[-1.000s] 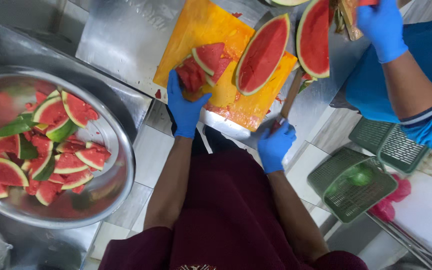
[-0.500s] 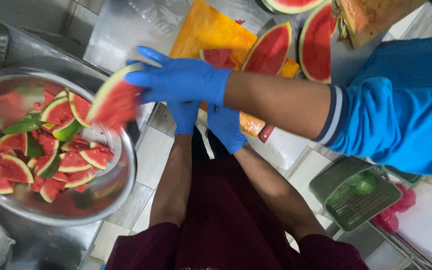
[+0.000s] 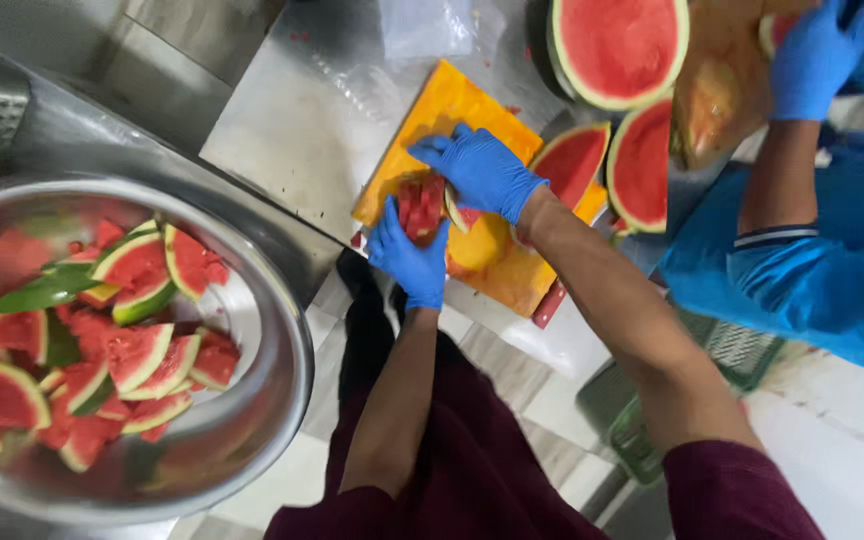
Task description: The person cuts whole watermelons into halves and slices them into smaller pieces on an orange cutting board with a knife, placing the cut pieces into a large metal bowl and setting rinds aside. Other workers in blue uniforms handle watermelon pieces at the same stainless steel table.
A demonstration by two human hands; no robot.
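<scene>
head view, looking down on a steel worktop [image 3: 292, 150]. the left hand [image 3: 410, 258], in a blue glove, lies at the near edge of an orange cutting board [image 3: 452, 105] with its fingers curled loosely against the near side of a small stack of cut watermelon pieces [image 3: 422, 205]. the right hand [image 3: 482, 172], also gloved in blue, reaches over from the far side, fingers bent and spread across the top of the same stack, so that the pieces sit pressed between the two hands; whether either hand fully grips them cannot be told. the stack rests on the board near its left corner. a red knife handle [image 3: 550, 303] juts out by the board's near edge, untouched; its blade is hidden. further right on the board lie two watermelon quarters [image 3: 612, 160], cut faces up, side by side. a watermelon half [image 3: 620, 45] sits at the far edge of the worktop, flesh upward. to the left, well apart from the board, a large steel bowl [image 3: 282, 330] holds many watermelon wedges [image 3: 132, 340] with green rind. at upper right a co-worker's gloved hand [image 3: 812, 60] rests on an orange plastic bag [image 3: 717, 90]; the sleeve [image 3: 812, 280] is blue. a green crate [image 3: 632, 420] stands on the floor below.
</scene>
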